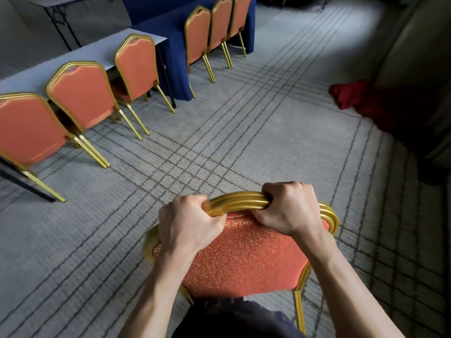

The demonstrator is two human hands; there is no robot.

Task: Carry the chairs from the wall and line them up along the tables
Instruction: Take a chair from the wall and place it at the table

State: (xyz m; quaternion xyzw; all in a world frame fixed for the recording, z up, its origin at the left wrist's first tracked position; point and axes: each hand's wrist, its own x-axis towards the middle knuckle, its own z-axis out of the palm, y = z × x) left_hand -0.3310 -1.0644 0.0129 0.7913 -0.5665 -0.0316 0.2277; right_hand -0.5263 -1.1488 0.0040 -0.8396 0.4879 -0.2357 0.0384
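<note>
lined carpet (244, 142) by the bench (92, 53) and its chairs (83, 96). left grip (188, 223) and right grip (288, 208) clamp the rail (236, 202) of a chair (244, 259) for carrying.

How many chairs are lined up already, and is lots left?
Done: three chairs stand at the grey table and three more at the blue-clothed table. In hand: the left hand and right hand grip the gold top rail of another chair. Left: setting it in line. No waiting chairs are in view, so how many remain cannot be told.
</note>
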